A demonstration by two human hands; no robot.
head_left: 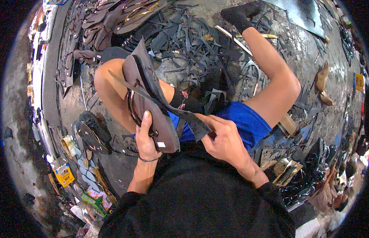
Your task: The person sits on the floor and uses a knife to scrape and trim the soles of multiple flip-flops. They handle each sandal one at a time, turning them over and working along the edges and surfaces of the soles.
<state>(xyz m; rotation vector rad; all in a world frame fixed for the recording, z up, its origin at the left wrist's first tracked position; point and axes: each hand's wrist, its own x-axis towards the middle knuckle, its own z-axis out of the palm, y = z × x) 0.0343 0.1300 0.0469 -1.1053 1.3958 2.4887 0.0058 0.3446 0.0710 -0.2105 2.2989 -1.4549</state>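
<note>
A dark brown thong sandal (164, 129) stands tilted over my lap, its footbed turned to the left. My left hand (148, 141) grips it near the heel, with the thumb pressed on the footbed beside the strap. Black sheet material (143, 53) sticks out past the sandal's toe and along its far side. A long dark rubber strip (194, 123) runs across the sandal toward my right hand (228, 139). The fingers of that hand are closed on the strip's wide near end. Whether the strip is still joined to the sole cannot be made out.
Many black offcuts (184, 43) litter the floor ahead. A heap of similar sandals (113, 22) lies at the far left. Near the left edge sits a yellow box (64, 174). A metal sheet (301, 16) lies far right, and tan shaped pieces (322, 81) rest below it.
</note>
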